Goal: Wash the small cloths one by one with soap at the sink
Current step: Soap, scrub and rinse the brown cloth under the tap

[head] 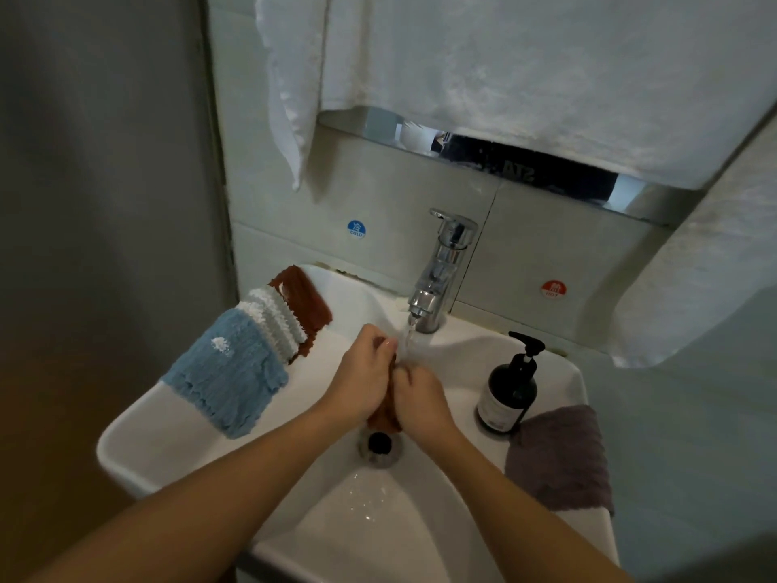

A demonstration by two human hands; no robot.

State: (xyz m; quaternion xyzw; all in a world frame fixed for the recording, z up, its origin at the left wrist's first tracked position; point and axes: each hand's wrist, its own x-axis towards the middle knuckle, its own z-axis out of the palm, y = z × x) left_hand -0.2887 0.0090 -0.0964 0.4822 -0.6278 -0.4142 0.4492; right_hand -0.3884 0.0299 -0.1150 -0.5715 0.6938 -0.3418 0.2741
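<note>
Left hand (365, 378) and right hand (420, 399) both clenched around bunched rust-brown cloth (384, 410), long axis faucet-to-drain, under running tap.

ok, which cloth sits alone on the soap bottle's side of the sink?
The purple cloth, draped over the sink's right rim beside the soap bottle; the blue, white and brown ones lie on the left rim.
</note>
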